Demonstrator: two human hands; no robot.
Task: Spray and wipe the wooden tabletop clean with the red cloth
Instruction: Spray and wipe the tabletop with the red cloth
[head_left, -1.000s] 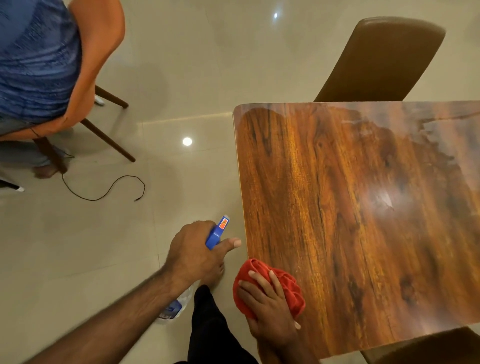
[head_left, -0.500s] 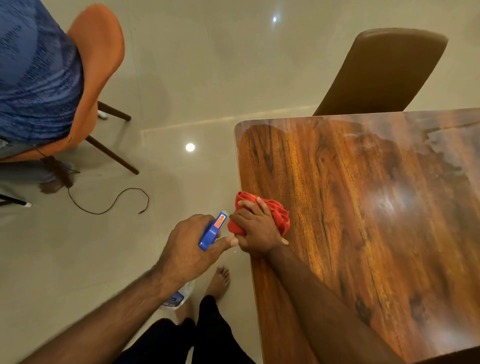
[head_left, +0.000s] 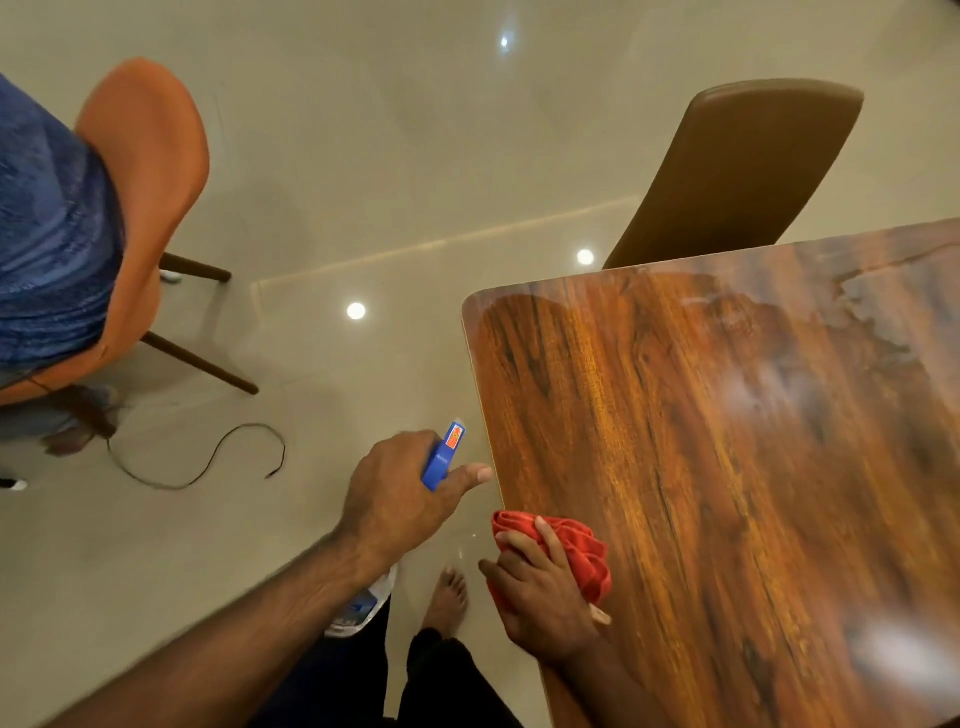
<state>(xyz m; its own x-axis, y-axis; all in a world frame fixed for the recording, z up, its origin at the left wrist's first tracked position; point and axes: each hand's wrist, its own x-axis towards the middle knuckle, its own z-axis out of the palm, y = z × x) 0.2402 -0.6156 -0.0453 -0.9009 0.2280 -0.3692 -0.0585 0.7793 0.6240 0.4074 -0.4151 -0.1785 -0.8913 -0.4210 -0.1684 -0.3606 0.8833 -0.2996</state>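
The glossy wooden tabletop (head_left: 727, 467) fills the right half of the view. My right hand (head_left: 540, 597) presses the bunched red cloth (head_left: 576, 551) flat on the table's left edge, near its front. My left hand (head_left: 400, 499) hovers over the floor just left of that edge, gripping a spray bottle (head_left: 441, 457) with a blue trigger head; its clear body pokes out below my wrist. A hazy wet film shows on the far right part of the tabletop.
A brown chair (head_left: 737, 171) stands at the table's far side. A person in a blue shirt sits on an orange chair (head_left: 150, 208) at the left. A black cable (head_left: 208, 462) lies on the tiled floor. My bare foot (head_left: 447, 597) is beside the table.
My right hand has slid the red cloth back toward me along the table's left edge. My left hand with the spray bottle stayed beside the edge.
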